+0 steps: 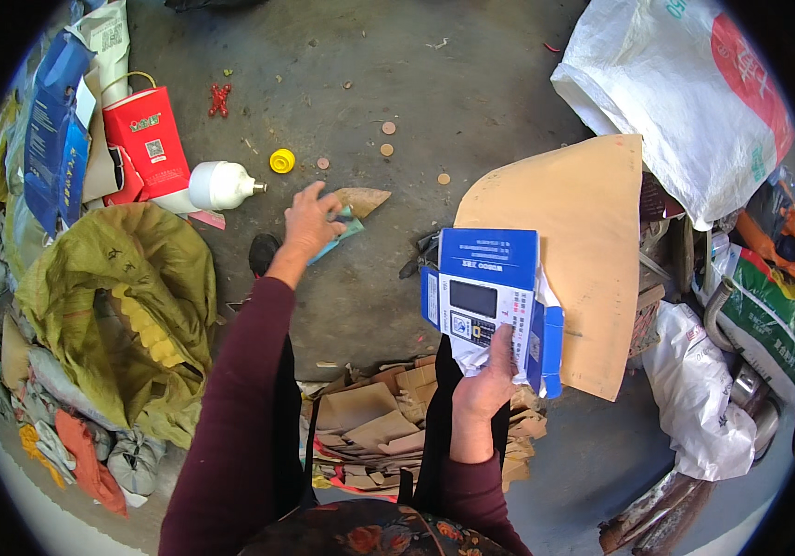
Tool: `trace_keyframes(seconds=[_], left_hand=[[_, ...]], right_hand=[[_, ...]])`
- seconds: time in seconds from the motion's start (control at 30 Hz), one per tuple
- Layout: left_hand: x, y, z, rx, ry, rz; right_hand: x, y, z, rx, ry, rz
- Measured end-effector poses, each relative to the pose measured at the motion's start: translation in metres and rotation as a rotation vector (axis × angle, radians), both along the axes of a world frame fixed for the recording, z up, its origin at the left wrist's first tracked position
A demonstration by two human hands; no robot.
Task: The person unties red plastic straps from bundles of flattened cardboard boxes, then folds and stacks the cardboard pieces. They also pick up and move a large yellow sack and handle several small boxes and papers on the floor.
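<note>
My left hand (310, 217) reaches out over the floor with its fingers apart. A teal piece of printed card (337, 238) lies under its fingertips and thumb; whether they touch it cannot be made out. Just beyond sits a curved brown cardboard scrap (364, 201). My right hand (484, 389) grips a flattened blue and white printed carton (488, 260), thumb on top, with torn white paper along its side. Behind the carton is a large brown cardboard sheet (564, 208); my fingers underneath are hidden, so I cannot tell whether they hold it too.
A pile of flattened cardboard (376, 417) lies between my legs. At left are an olive woven sack (161, 236), a white bulb (222, 185) and a red paper bag (147, 139). A yellow cap (282, 161) is ahead. White sacks (668, 76) stand at right.
</note>
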State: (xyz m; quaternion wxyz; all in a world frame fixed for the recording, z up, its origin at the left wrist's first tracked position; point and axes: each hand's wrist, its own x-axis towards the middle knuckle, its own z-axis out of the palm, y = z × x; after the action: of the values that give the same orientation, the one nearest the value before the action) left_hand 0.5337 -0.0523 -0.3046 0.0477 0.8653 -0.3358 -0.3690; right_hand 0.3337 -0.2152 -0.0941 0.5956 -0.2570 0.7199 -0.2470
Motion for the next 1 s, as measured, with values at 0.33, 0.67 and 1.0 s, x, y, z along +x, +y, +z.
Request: trace_keyframes(seconds=[0.33,0.67,1.0], left_hand=[[0.007,-0.031,0.018,-0.225,0.007,0.269],[-0.044,-0.154,0.164,-0.389,1.014,0.359],[-0.105,-0.164,0.164,-0.564,0.907,0.635]], right_hand=[[0.006,-0.007,-0.005,-0.060,0.089,-0.035],[-0.014,-0.008,-0.009,0.056,0.015,-0.064],[-0.022,-0.023,-0.004,-0.029,0.024,0.217]])
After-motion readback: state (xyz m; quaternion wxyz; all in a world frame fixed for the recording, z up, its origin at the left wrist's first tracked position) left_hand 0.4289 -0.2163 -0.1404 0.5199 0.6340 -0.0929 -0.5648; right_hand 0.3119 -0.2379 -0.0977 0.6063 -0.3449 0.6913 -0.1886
